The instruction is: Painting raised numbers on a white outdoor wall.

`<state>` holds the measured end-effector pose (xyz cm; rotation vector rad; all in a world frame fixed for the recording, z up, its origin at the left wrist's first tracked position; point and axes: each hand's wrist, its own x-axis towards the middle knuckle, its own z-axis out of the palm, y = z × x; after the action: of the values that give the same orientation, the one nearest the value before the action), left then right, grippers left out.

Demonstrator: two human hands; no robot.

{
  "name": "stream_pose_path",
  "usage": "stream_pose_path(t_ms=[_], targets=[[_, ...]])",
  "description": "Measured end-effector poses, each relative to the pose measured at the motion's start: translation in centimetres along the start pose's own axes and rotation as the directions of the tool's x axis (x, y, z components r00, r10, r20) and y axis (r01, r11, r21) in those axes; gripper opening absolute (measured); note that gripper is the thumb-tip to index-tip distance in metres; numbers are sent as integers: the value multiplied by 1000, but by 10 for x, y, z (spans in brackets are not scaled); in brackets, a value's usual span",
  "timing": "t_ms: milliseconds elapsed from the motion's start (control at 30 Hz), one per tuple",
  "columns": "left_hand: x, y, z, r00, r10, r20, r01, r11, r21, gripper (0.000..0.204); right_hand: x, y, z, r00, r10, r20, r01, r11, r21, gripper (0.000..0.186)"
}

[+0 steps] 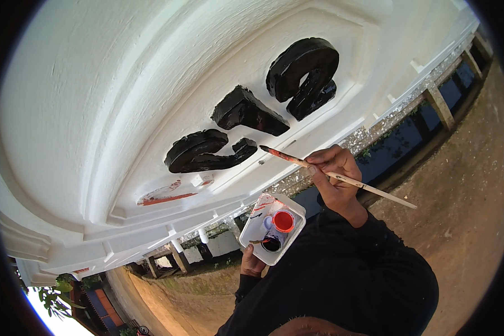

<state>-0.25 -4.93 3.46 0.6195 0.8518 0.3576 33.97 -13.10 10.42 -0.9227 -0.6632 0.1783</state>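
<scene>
My right hand (341,176) is closed around the light wooden handle of a paintbrush (369,189). Dark paint coats its bristle tip, with red smears behind it, and the tip lies close to the right end of the lowest black character (193,155). Two more glossy black raised characters, a middle one (251,112) and an upper one (302,70), stand out from the white wall. Lower down, my left hand (252,262) grips the edge of a white plastic tray (292,208). In it sit a cup of red paint (283,221) and a cup of black paint (271,243), with a second small brush (259,241) across the black one.
A moulded frame surrounds the characters on the white wall (56,106). Left of the tray, a red-smeared patch (165,194) marks the wall beside a small white block (202,179). Far below are a concrete railing (439,106) and brown ground (448,185); plants (56,297) show at lower left.
</scene>
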Motion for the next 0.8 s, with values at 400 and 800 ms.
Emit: stream_pose_path(t_ms=[400, 800], targets=[[60, -76, -75, 985, -129, 117, 148, 974, -171, 81, -12, 5, -32, 998, -36, 50, 31, 995, 99, 27], [164, -164, -169, 980, -147, 133, 152, 988, -29, 80, -63, 126, -56, 901, -431, 37, 417, 888, 191, 31]])
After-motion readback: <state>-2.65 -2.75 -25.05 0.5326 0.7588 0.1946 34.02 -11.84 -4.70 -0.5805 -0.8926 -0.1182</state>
